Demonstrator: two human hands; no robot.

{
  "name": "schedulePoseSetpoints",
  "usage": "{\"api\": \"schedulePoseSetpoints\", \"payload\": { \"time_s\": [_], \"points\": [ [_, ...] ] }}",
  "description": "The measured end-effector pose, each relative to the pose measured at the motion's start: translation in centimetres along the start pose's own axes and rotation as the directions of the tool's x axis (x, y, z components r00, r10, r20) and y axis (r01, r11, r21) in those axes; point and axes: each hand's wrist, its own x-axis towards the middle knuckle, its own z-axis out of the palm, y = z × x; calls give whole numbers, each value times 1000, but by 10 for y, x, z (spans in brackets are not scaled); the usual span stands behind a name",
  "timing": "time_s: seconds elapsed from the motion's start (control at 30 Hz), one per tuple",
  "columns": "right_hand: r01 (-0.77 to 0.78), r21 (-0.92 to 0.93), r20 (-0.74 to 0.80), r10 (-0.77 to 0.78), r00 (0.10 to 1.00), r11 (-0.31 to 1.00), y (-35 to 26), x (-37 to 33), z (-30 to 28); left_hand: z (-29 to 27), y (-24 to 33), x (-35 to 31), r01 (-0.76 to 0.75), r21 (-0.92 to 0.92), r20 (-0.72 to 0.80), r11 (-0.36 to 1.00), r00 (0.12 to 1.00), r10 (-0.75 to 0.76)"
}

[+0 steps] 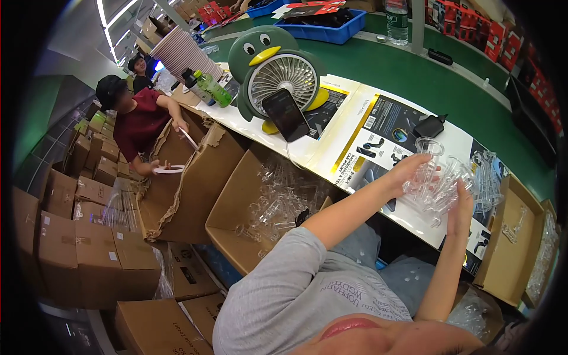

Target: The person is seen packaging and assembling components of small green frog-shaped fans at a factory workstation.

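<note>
Over the right part of the table, my left hand [409, 173] and my right hand [461, 206] are closed around a bunch of clear plastic pieces [435, 186]. These have round rings at one end and thin stems. The left fingers grip the bunch from its left side, and the right hand grips it from the right. Just beyond my right hand lies a pile of similar clear pieces [489, 174]. A shallow cardboard tray [494, 260] sits to the right, with a few clear pieces [516, 228] in it.
A green fan [281, 80] with a phone [286, 115] against it stands on the table, beside a green bottle [213, 89]. To the left, an open carton [228, 204] holds many clear pieces. A co-worker [136, 118] handles white rings over another carton [195, 183].
</note>
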Motion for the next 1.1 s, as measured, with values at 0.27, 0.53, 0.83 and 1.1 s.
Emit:
{"api": "schedulePoseSetpoints", "payload": {
  "time_s": [0.27, 0.53, 0.83, 1.1],
  "points": [
    [-46, 102, -68, 53, 996, 994, -6, 10, -7, 4, 3, 2, -87, 80, 27, 993, 996, 85],
    [100, -129, -163, -121, 979, 987, 5, 27, 7, -10, -13, 13, -283, 159, -10, 946, 958, 288],
    [293, -427, -116, -374, 920, 855, 20, 33, -33, -13, -27, 22, -285, 445, 68, 849, 956, 286],
    [225, -528, -40, -289, 956, 819, 10, 29, -14, -23, 0, 8, -173, 308, -16, 936, 982, 187]
  ]
}}
